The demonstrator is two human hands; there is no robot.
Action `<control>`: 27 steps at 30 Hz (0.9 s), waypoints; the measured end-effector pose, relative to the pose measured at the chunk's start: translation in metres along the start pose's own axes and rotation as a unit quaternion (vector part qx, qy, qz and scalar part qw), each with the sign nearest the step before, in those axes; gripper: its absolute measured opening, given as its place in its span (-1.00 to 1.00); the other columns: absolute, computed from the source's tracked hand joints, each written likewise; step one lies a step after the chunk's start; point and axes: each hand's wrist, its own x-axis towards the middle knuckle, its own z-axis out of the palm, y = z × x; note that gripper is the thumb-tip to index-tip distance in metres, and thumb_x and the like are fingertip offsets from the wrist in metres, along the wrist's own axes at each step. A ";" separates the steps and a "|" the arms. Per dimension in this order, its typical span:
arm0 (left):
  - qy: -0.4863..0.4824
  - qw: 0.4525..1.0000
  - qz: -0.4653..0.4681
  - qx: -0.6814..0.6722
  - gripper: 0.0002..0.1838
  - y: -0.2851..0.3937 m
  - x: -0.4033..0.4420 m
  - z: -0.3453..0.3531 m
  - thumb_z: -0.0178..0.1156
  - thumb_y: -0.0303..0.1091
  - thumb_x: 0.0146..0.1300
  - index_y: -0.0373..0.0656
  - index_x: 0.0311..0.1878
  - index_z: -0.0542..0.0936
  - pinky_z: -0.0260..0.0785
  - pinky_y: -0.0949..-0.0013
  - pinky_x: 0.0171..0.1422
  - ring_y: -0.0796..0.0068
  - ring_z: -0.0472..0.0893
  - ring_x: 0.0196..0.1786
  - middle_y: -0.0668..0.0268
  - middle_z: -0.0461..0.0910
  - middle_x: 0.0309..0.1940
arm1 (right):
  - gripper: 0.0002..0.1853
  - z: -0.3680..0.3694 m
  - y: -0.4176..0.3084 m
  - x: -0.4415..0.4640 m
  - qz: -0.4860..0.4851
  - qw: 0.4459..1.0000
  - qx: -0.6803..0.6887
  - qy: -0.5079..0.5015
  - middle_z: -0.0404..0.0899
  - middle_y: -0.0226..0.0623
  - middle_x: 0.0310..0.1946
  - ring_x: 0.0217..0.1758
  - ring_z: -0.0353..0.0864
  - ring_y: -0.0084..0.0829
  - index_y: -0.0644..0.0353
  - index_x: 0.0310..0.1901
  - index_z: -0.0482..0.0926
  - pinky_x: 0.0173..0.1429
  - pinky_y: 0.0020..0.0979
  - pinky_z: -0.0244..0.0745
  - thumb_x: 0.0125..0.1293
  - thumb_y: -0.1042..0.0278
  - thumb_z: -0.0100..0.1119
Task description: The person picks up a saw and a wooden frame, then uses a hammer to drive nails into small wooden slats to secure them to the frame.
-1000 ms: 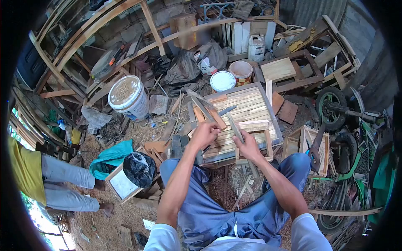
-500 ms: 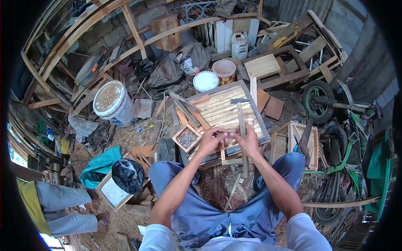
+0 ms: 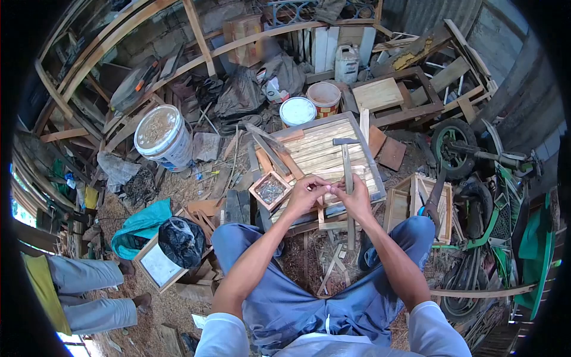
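My left hand [image 3: 304,196] is closed in a pinch, its fingertips meeting those of my right hand over the workboard. Whatever lies between them is too small to make out. My right hand [image 3: 358,201] is closed around the handle of a hammer [image 3: 346,163], whose head points away from me. Below the hands, a small light wooden frame [image 3: 339,225] sits at the near edge of the slatted wooden panel [image 3: 318,149]. Beside my left hand stands a square wooden box of nails [image 3: 270,190].
Wood offcuts [image 3: 279,156] lie on the panel's left side. Two buckets [image 3: 297,112] stand behind it, a larger bucket [image 3: 162,138] to the left. A wooden crate [image 3: 399,205] with a handsaw and a motorcycle [image 3: 476,196] are at right. Another person's legs [image 3: 89,291] show at lower left.
The view has shifted slightly. Both hands stay together at the fingertips, with small finger movements, and the hammer remains in my right hand.
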 end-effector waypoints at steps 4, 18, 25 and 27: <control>0.014 0.992 0.010 0.126 -0.82 0.006 -0.008 -0.005 0.34 -0.31 0.23 -0.24 -0.26 0.68 0.38 0.42 -0.11 0.53 0.59 -0.20 0.32 0.69 -0.28 | -0.66 0.006 -0.001 0.000 -0.005 1.000 0.006 -0.016 0.71 -0.14 -0.32 -0.21 0.74 -0.37 0.33 -0.12 0.49 -0.19 -0.35 0.61 0.21 0.32 0.39; 0.166 0.972 0.052 0.156 -0.93 -0.025 0.007 -0.010 0.21 -0.48 0.23 -0.25 -0.24 0.60 0.41 0.38 -0.15 0.47 0.56 -0.31 0.27 0.62 -0.40 | -0.65 -0.002 0.021 -0.004 -0.006 0.995 -0.104 -0.004 0.63 -0.01 -0.29 -0.32 0.59 -0.12 0.32 -0.03 0.50 -0.19 -0.19 0.52 0.39 0.16 0.15; 0.161 0.978 0.034 0.124 -0.86 -0.020 0.018 -0.005 0.26 -0.40 0.24 -0.25 -0.18 0.63 0.43 0.40 -0.16 0.58 0.58 -0.31 0.32 0.66 -0.37 | -0.65 -0.008 0.032 -0.015 0.005 0.989 -0.145 -0.032 0.62 0.12 -0.23 -0.09 0.62 0.02 0.33 0.02 0.51 0.00 -0.12 0.46 0.39 0.21 0.09; 0.156 0.983 0.011 0.100 -0.85 -0.020 0.022 -0.005 0.26 -0.38 0.26 -0.26 -0.19 0.64 0.43 0.42 -0.14 0.58 0.58 -0.30 0.32 0.67 -0.35 | -0.64 -0.016 0.025 -0.017 0.009 0.985 -0.163 -0.054 0.58 -0.02 -0.33 -0.32 0.63 -0.21 0.36 0.08 0.46 -0.29 -0.25 0.49 0.42 0.24 0.07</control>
